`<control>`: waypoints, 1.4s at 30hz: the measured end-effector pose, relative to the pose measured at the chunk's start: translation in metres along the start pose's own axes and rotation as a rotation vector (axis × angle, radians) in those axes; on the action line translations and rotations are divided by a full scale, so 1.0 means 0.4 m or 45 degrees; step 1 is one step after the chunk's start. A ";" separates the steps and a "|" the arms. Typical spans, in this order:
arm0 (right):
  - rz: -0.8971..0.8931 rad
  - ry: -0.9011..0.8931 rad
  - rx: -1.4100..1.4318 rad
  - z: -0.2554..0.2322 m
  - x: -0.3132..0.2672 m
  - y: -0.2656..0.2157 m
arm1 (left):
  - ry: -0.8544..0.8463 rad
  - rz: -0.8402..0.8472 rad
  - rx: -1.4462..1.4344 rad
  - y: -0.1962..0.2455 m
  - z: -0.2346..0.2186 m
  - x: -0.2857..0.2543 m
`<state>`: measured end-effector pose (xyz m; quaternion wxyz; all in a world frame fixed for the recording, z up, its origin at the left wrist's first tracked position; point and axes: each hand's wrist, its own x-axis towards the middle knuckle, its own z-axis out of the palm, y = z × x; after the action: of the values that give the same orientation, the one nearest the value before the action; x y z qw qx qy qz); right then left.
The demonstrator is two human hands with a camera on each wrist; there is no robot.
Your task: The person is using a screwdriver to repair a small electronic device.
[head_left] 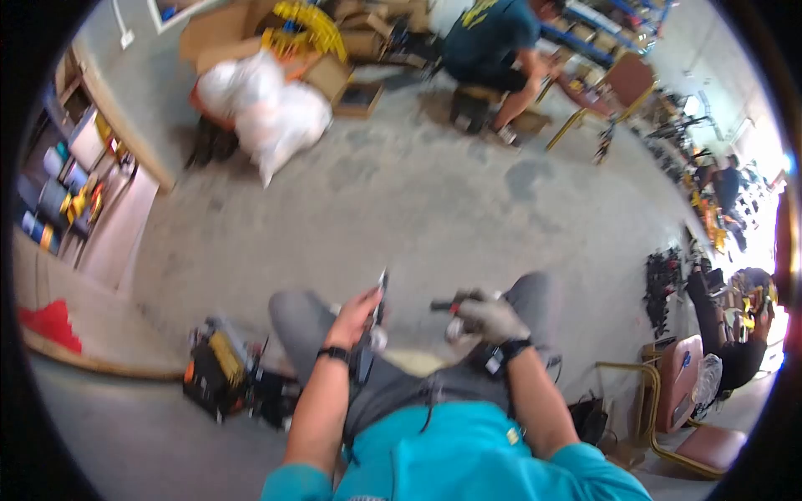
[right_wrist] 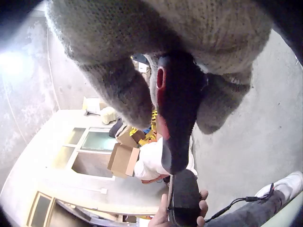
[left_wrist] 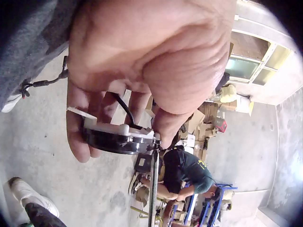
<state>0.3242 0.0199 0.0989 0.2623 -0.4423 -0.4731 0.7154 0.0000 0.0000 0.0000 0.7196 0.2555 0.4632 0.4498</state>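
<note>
Two hands work over the seated person's grey-trousered lap in the head view: the bare left hand (head_left: 357, 316) holds a flat black-and-white round plastic part (head_left: 378, 311) edge-up, while the right hand (head_left: 493, 319), in a grey knitted glove, grips a red-and-black-handled screwdriver (head_left: 455, 305) aimed sideways at it.

In the left wrist view the fingers (left_wrist: 78, 137) curl round the smooth disc's rim, a black cable (left_wrist: 124, 108) leaves its top, and a thin metal shaft (left_wrist: 153, 189) meets its edge. Steadying the disc and keeping the shaft square to it would likely serve best.

In the right wrist view the woolly gloved fingers (right_wrist: 118, 90) wrap the glossy handle (right_wrist: 176, 118) tightly above the concrete floor (right_wrist: 255, 142).
</note>
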 end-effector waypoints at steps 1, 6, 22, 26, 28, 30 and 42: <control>0.085 -0.040 0.044 0.041 -0.045 0.045 | 0.072 -0.072 -0.019 -0.051 -0.022 -0.099; 0.211 0.217 0.038 0.096 -0.043 0.078 | 0.147 -0.159 0.016 -0.043 -0.023 -0.112; 0.090 0.200 0.242 0.107 -0.046 0.077 | 0.187 -0.127 0.003 -0.031 -0.019 -0.113; 0.232 0.177 0.232 0.084 -0.035 0.089 | 0.201 -0.132 -0.003 -0.037 -0.016 -0.113; 0.089 0.174 0.313 0.077 -0.033 0.095 | 0.200 -0.130 -0.022 -0.039 -0.015 -0.117; 0.056 0.141 0.270 0.074 -0.027 0.101 | 0.213 -0.125 0.015 -0.035 -0.017 -0.114; -0.010 0.178 0.249 0.090 -0.035 0.098 | 0.228 -0.135 -0.024 -0.037 -0.010 -0.113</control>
<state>0.3008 -0.0236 0.0745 0.3392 -0.4615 -0.3834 0.7246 -0.0052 -0.0471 0.0065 0.7005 0.1827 0.5344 0.4363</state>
